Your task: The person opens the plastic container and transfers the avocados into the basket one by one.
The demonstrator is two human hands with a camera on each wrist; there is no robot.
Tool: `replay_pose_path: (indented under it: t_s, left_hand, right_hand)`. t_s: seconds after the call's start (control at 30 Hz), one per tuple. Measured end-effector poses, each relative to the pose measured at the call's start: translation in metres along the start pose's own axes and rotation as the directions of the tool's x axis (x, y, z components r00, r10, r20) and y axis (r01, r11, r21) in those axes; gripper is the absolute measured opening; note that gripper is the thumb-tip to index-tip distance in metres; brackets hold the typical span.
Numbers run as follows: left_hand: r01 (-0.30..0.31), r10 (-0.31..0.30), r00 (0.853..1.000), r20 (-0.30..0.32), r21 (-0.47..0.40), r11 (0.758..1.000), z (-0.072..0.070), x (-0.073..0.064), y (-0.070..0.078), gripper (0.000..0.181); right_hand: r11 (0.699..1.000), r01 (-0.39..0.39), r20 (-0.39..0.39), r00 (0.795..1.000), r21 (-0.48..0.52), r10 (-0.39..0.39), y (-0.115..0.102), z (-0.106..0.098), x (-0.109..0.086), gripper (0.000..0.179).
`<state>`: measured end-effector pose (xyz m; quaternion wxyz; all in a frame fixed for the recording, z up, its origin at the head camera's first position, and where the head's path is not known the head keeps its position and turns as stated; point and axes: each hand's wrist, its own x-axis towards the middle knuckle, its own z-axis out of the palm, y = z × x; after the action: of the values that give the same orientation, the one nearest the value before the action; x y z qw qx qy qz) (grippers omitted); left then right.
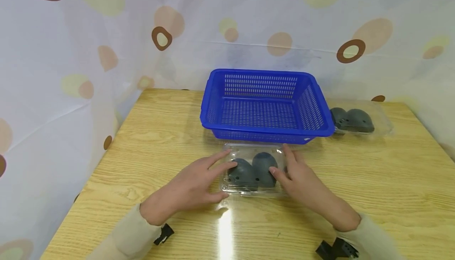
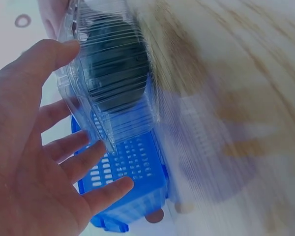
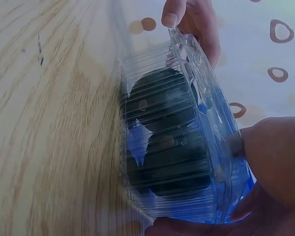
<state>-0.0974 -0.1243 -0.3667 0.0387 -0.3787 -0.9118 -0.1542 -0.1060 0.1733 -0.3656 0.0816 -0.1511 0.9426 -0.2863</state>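
A clear plastic clamshell box (image 1: 250, 191) lies in front of the basket, with two dark green, rounded, fruit-like pieces (image 1: 264, 167) inside. The left hand (image 1: 193, 183) is at the box's left end, fingers spread and fairly straight; its thumb is by the near corner and fingertips reach the lid and far corner. In the left wrist view, its thumb and fingertips (image 2: 105, 147) meet the box's rim. My right hand (image 1: 302, 179) holds the box's right end, thumb on the lid and fingers along the side. Part of that grip is hidden behind the box in the right wrist view.
A blue plastic basket (image 1: 266, 131) with slotted walls stands behind the box. To its right, near the back of the wooden table (image 1: 149, 121), lies a second clear box (image 1: 382, 123) with similar dark pieces (image 1: 358, 119). A patterned cloth (image 1: 199, 54) hangs behind the table.
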Motion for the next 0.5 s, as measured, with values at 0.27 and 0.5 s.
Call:
replay_pose_path:
  t_s: [0.27,0.5]
  left_hand:
    - [-0.015,0.015,0.999,-0.044,-0.007,1.000,-0.003,-0.013,-0.010,0.071]
    - [-0.009,0.010,0.998,-0.055,0.020,1.000,-0.007,-0.020,-0.016,0.072]
  right_hand:
    - [0.999,0.047,-0.007,0.999,-0.007,-0.047,-0.009,0.008,0.004,0.083]
    - [0.998,0.065,-0.003,0.998,-0.002,-0.065,-0.018,0.012,0.006,0.081]
